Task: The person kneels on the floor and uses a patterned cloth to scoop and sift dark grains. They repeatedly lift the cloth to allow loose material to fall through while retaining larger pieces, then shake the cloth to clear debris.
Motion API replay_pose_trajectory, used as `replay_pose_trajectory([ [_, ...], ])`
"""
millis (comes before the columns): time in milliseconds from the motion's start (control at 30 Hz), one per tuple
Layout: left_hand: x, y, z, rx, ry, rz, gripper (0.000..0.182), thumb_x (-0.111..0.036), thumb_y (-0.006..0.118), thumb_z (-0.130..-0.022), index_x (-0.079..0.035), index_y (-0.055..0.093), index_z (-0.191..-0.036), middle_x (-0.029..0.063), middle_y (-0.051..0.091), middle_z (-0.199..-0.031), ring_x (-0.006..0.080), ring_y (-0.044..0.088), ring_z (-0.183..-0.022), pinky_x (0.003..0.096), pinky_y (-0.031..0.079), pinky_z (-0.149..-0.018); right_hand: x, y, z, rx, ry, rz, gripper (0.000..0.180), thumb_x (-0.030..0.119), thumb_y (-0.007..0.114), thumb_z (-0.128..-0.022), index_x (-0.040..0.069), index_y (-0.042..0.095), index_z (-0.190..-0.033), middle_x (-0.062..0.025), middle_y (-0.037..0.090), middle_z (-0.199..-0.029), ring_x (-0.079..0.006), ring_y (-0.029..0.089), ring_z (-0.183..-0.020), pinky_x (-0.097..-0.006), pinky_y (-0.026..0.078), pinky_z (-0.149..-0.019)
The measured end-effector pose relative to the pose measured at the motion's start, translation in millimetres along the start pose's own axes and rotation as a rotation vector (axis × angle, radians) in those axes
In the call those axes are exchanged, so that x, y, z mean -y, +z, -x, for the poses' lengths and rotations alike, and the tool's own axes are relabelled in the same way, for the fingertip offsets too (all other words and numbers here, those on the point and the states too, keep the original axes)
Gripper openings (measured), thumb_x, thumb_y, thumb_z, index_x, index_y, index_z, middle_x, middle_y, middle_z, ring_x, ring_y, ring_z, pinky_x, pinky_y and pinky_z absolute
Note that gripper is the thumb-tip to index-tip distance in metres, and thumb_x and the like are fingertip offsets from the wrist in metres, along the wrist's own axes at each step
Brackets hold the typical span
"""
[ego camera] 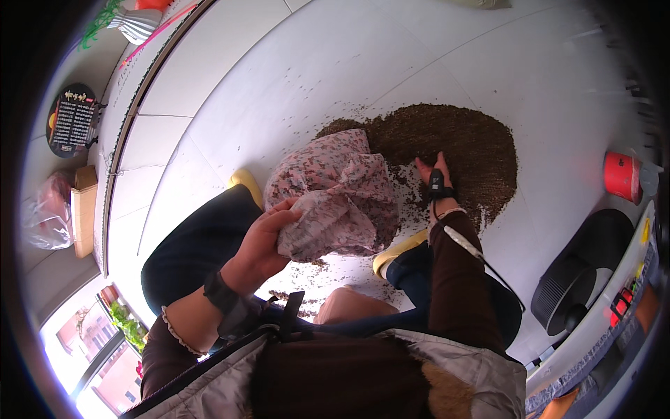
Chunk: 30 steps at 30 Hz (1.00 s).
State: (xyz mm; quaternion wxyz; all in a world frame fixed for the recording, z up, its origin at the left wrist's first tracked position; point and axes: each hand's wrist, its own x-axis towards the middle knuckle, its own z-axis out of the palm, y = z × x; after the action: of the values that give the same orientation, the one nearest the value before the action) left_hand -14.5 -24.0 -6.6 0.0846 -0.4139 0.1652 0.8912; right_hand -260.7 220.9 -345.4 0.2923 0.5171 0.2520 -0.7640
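My left hand (264, 243) grips the gathered edge of a pink floral cloth bag or cover (324, 178), thumb on top. The cloth bulges as if filled; its contents are hidden. To its right my right hand (437, 172) reaches into a wide pile of small brown grains or husks (460, 141) on the pale floor. The fingers of that hand are spread at the pile's near edge, their tips partly among the grains. Loose grains lie scattered around the cloth and between my feet.
Yellow shoes (400, 251) flank the cloth. A black fan-like appliance (568, 283) and a red container (622, 177) stand at the right. At the left are a cardboard box (85, 212), a clear plastic bag (51, 214) and a round black sign (72, 120).
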Motion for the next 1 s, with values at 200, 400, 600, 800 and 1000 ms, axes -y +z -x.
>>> replay_pose_trajectory([
  [200,4,8,0,0.001,-0.006,-0.015,0.027,-0.005,0.044,-0.087,0.001,0.043,-0.113,0.0159,0.054,-0.11,0.0254,0.056,-0.101,0.039,0.046,-0.089,12,1,19,-0.032,0.043,-0.083,0.037,0.032,0.04,-0.094,0.003,0.035,-0.117,-0.0128,0.046,-0.086,-0.0207,0.043,-0.063,-0.0339,0.042,-0.05],
  [400,14,11,4,0.068,0.006,-0.076,0.033,-0.005,0.041,-0.087,0.002,0.04,-0.119,0.0181,0.05,-0.117,0.0265,0.054,-0.105,0.0386,0.043,-0.093,25,4,65,0.076,-0.005,0.203,0.022,0.024,0.039,-0.095,0.003,0.041,-0.09,-0.0055,0.038,-0.068,-0.016,0.031,-0.05,-0.0309,0.033,-0.047],
  [600,25,15,8,0.18,-0.019,-0.094,0.033,-0.005,0.042,-0.088,-0.002,0.04,-0.12,0.0153,0.051,-0.115,0.0256,0.056,-0.101,0.0384,0.046,-0.089,30,44,171,0.363,-0.077,0.628,0.021,0.02,0.042,-0.094,0.004,0.044,-0.082,-0.0015,0.038,-0.064,-0.0106,0.033,-0.048,-0.0261,0.033,-0.045],
  [800,45,27,15,0.198,0.035,-0.144,0.014,-0.005,0.046,-0.086,-0.005,0.049,-0.099,0.008,0.056,-0.091,0.02,0.059,-0.079,0.0344,0.051,-0.066,4,88,308,0.624,0.091,0.837,0.018,0.019,0.045,-0.092,0.008,0.046,-0.078,0.0047,0.036,-0.062,-0.0045,0.033,-0.048,-0.02,0.03,-0.045],
  [1000,43,24,27,0.287,0.008,-0.126,0.02,-0.006,0.046,-0.085,-0.003,0.047,-0.106,0.013,0.056,-0.098,0.0269,0.059,-0.091,0.0414,0.049,-0.082,-102,45,368,0.76,0.324,0.979,0.014,0.017,0.047,-0.089,0.011,0.048,-0.076,0.0051,0.037,-0.06,-0.0043,0.032,-0.048,-0.0196,0.027,-0.044],
])
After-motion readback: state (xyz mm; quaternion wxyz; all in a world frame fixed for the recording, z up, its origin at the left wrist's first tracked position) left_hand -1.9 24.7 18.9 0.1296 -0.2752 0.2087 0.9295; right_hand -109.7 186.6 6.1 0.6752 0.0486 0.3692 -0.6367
